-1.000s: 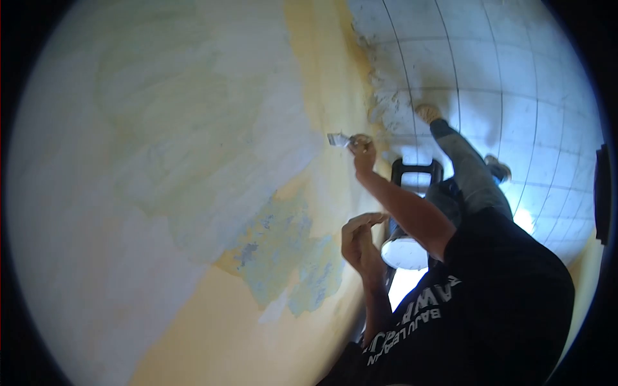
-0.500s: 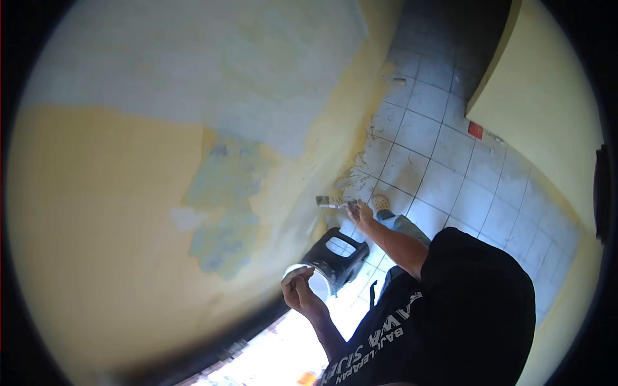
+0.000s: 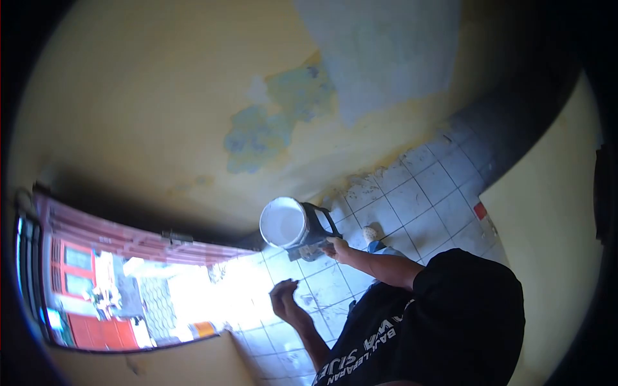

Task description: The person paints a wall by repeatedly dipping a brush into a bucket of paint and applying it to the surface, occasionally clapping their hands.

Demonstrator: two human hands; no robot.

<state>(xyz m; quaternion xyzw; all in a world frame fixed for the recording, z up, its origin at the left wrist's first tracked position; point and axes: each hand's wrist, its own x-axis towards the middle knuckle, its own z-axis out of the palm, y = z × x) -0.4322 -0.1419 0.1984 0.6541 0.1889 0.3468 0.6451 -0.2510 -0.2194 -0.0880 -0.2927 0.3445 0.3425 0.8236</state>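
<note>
My right hand (image 3: 336, 249) is closed around the handle of a paintbrush (image 3: 308, 249), whose head is hard to make out against the floor. It is just beside a white bucket (image 3: 283, 222), which rests on a black plastic stool (image 3: 326, 220) near the wall. Lower down, my left hand (image 3: 284, 300) hangs in the air over the tiles, fingers curled and pressed together; whatever they may hold is too small to tell. The yellow wall (image 3: 167, 122) carries bluish-green patches (image 3: 257, 138) and a large pale grey area (image 3: 393, 58).
White floor tiles (image 3: 405, 209) run along the wall, with splatters at its foot. A red square (image 3: 480, 211) lies by the right wall (image 3: 547, 212). Bright light enters at the lower left, past pink folding panels (image 3: 135, 238). A shoe (image 3: 370, 233) shows below me.
The view has swung toward the doorway, showing the bucket fully. My right hand has brought the brush from near the wall to beside the bucket. My left hand is now apart from the bucket in view.
</note>
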